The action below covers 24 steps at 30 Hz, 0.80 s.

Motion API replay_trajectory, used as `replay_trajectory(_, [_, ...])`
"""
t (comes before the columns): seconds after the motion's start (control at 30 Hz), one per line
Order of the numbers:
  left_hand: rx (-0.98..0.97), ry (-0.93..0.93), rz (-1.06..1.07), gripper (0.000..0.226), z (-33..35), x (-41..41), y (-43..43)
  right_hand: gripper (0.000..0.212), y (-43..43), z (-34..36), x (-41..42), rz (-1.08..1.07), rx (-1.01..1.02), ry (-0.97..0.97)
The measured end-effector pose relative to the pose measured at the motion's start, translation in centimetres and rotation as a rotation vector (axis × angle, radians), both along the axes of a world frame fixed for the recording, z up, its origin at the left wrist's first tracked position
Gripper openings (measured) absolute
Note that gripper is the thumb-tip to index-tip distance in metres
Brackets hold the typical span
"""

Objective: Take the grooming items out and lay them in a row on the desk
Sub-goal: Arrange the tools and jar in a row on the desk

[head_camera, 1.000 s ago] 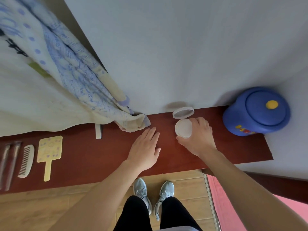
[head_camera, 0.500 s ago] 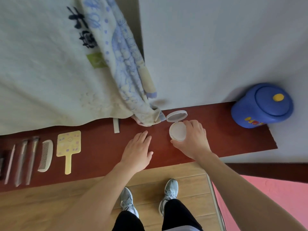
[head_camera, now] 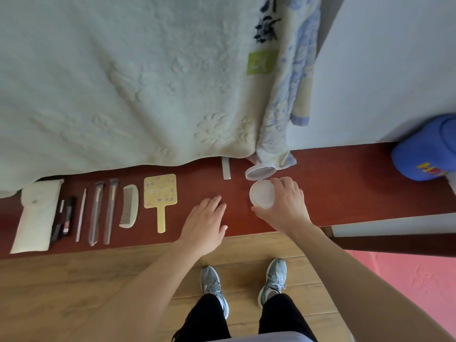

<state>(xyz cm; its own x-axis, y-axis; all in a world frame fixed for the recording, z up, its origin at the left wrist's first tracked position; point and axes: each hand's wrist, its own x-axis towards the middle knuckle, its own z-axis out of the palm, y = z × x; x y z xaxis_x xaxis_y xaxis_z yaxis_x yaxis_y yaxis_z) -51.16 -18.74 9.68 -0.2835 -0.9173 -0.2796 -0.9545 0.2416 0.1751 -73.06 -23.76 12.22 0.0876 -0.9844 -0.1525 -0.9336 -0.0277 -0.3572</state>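
On the dark red desk point(head_camera: 345, 188) my right hand point(head_camera: 283, 208) grips a round white compact point(head_camera: 261, 193) with its lid hinged open toward the wall. My left hand point(head_camera: 204, 225) lies flat and empty on the desk just left of it. Further left the items lie in a row: a yellow hand mirror point(head_camera: 160, 196), a white comb point(head_camera: 128, 206), two clear-handled brushes point(head_camera: 102, 211), a thin pale stick point(head_camera: 81, 214), dark small cosmetics point(head_camera: 64, 218) and a white pouch point(head_camera: 35, 215).
A pale blanket point(head_camera: 123, 82) and a blue-patterned cloth point(head_camera: 286, 95) hang over the desk's back edge. A small silver piece point(head_camera: 226, 168) lies near the wall. A blue lidded tub point(head_camera: 427, 154) stands at the far right. Wooden floor and my shoes are below.
The view has swung left, bringing the pouch and more of the row into sight. My right hand keeps hold of the open compact; my left hand stays flat beside it.
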Motion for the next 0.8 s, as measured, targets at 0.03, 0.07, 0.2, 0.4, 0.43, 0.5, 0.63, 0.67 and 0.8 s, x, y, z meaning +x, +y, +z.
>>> replay_trajectory(0.03, [-0.002,-0.002,0.001,0.059,0.0,0.7,0.3,0.077,0.1,-0.1,0.9,0.006,-0.001,0.001])
replay_trajectory(0.07, [-0.003,-0.004,0.001,0.059,0.0,1.3,0.6,0.077,0.2,-0.2,1.7,0.013,0.0,0.004])
replay_trajectory(0.2, [-0.011,0.003,0.0,0.057,-0.2,3.4,1.3,0.078,0.5,-0.6,4.6,0.029,-0.002,0.008])
replay_trajectory(0.4, [-0.031,-0.002,-0.014,0.056,-0.3,5.6,1.6,0.077,0.3,-1.3,7.6,0.047,0.002,0.013])
replay_trajectory(0.43, [-0.035,-0.001,-0.012,0.056,-0.3,6.0,1.7,0.076,0.3,-1.4,8.0,0.049,0.002,0.014])
replay_trajectory(0.5, [-0.037,-0.001,-0.017,0.054,-0.3,6.6,1.8,0.077,0.2,-1.6,8.9,0.052,0.001,0.012])
replay_trajectory(0.63, [-0.057,0.004,-0.017,0.05,-0.2,7.6,1.9,0.081,0.1,-1.9,10.5,0.063,0.006,0.0])
replay_trajectory(0.67, [-0.06,0.003,-0.015,0.049,-0.2,7.8,1.9,0.081,0.1,-1.9,10.9,0.066,0.003,-0.003])
replay_trajectory(0.8, [-0.071,0.011,-0.016,0.046,-0.2,8.7,2.1,0.081,0.0,-2.0,12.5,0.082,0.01,0.002])
